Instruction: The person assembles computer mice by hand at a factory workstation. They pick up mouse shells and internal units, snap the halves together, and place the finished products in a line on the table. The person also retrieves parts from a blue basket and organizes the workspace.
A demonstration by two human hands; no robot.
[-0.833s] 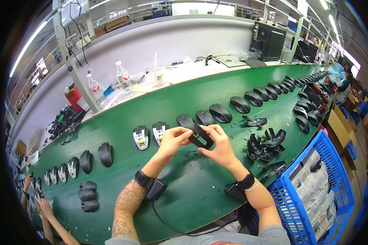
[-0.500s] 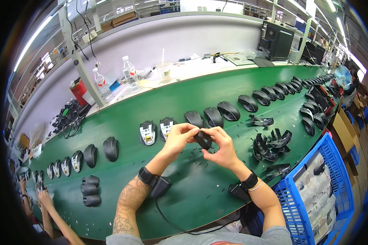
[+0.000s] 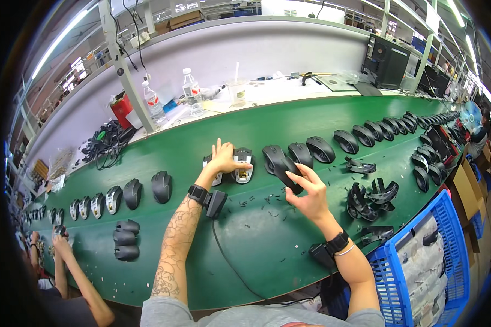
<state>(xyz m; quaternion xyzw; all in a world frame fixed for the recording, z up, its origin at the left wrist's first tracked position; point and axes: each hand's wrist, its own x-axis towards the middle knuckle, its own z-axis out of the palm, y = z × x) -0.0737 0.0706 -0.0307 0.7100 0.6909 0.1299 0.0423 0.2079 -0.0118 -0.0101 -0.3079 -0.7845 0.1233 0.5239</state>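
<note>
My left hand [image 3: 224, 159] reaches over two mouse bodies with white inner parts, its fingers stretched and spread. The thumb lies across the right-hand mouse body [image 3: 244, 173]; whether it presses on it I cannot tell. The other mouse body [image 3: 207, 162] is partly covered by my hand. In my right hand [image 3: 311, 192], a black curved mouse cover [image 3: 287, 173] is pinched between thumb and fingers, tilted over the table. Just behind it sits a black mouse [image 3: 271, 155], partly overlapped by the cover.
Black mice [image 3: 321, 150] line the green table [image 3: 202, 261] toward the far right. Loose black shells [image 3: 360, 201] lie right of my hand, beside a blue crate [image 3: 390, 278]. Three stacked covers [image 3: 126, 240] are at left. Another person's hand [image 3: 63, 245] works at far left.
My hands have moved apart. The left let go of the black cover and went left to the mouse bodies; the right keeps the cover. The whole view has shifted slightly.
</note>
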